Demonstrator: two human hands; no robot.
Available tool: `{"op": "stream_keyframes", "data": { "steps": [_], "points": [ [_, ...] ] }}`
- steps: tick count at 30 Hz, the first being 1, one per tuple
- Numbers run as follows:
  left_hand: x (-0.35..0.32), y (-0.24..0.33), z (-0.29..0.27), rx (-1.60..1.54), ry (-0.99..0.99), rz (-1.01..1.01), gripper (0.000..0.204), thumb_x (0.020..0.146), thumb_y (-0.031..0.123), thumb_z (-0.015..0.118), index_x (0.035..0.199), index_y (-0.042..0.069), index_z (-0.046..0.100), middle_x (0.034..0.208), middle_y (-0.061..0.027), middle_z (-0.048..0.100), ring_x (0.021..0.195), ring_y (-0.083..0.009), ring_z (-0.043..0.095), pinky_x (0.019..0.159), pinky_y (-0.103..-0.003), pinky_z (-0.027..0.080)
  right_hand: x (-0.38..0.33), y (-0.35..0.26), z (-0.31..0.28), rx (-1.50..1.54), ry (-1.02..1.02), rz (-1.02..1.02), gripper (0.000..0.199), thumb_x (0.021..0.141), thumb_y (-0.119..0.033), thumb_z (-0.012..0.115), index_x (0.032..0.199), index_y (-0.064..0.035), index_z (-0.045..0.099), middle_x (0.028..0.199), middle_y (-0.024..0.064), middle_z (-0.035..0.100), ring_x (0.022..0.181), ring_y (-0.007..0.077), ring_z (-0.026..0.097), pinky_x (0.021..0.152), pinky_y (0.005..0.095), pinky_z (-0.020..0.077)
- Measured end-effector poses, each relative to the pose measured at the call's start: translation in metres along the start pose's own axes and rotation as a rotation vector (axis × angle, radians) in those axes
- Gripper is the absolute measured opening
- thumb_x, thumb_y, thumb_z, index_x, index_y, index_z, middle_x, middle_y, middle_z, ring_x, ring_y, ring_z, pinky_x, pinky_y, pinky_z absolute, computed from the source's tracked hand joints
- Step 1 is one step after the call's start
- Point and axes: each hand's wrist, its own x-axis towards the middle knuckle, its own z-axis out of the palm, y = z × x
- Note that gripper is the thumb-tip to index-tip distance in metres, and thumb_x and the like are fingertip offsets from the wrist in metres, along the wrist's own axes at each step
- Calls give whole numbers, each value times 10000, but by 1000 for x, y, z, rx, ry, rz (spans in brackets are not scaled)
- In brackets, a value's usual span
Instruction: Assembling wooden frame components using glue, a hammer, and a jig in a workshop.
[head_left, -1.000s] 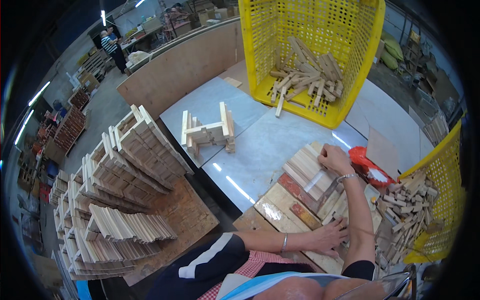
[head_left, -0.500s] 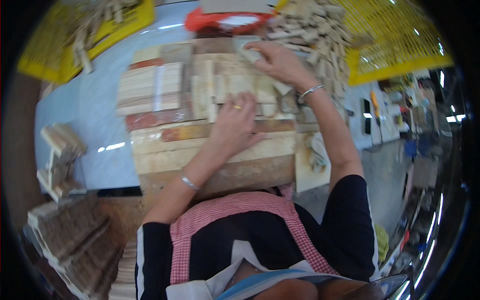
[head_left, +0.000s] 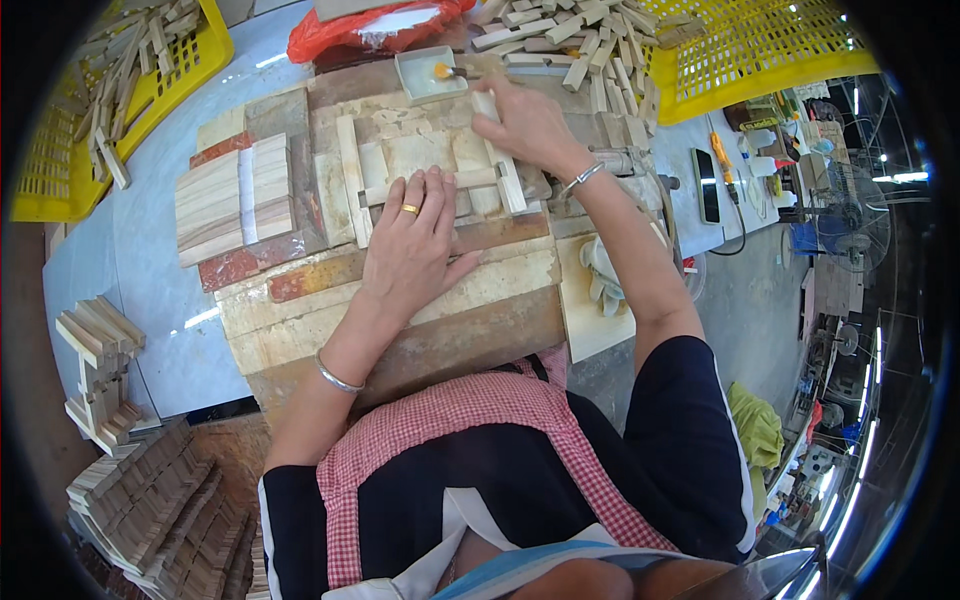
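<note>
My left hand lies flat, fingers spread, on a small frame of pale wooden slats that rests on a worn wooden work board. My right hand grips an upright wooden slat at the frame's right side, pressing it against a crosspiece. A neat stack of flat slats lies to the left of the frame. Just beyond my right hand stands a small square tray with a brush and yellow glue.
Yellow crates holding loose wooden sticks sit at the far left and far right. A red bag lies at the back. Assembled wooden pieces stand left, stacks below. A phone and tools lie right.
The view swung from the wide workshop down onto the board. My left hand moved onto the frame, and my right hand took hold of the slat at its right side.
</note>
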Motion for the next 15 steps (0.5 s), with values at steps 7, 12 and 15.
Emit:
{"op": "stream_keyframes", "data": {
  "steps": [7, 12, 15],
  "points": [
    [3, -4, 3, 22, 17, 4, 839, 725, 460, 677, 1291, -107, 427, 1270, -227, 464, 1178, -343, 455, 1046, -443, 345, 5, 1, 26, -138, 214, -38, 349, 816, -286, 552, 1075, -52, 543, 909, 153, 657, 844, 311, 637, 696, 442, 493],
    [5, -2, 0, 46, 9, 15, 831, 742, 477, 657, 1289, -107, 431, 1265, -223, 466, 1177, -339, 457, 1047, -440, 346, 2, 4, 36, -210, 356, -89, 317, 811, -251, 554, 1050, -43, 553, 873, 133, 651, 835, 283, 630, 718, 416, 471],
    [5, 1, -2, 93, -36, 1, 830, 772, 485, 632, 1322, -91, 400, 1316, -218, 451, 1203, -337, 456, 1062, -437, 336, 3, 2, 37, -229, 398, -81, 272, 810, -240, 550, 996, -42, 559, 836, 123, 642, 788, 268, 621, 712, 398, 443]
  ]
}}
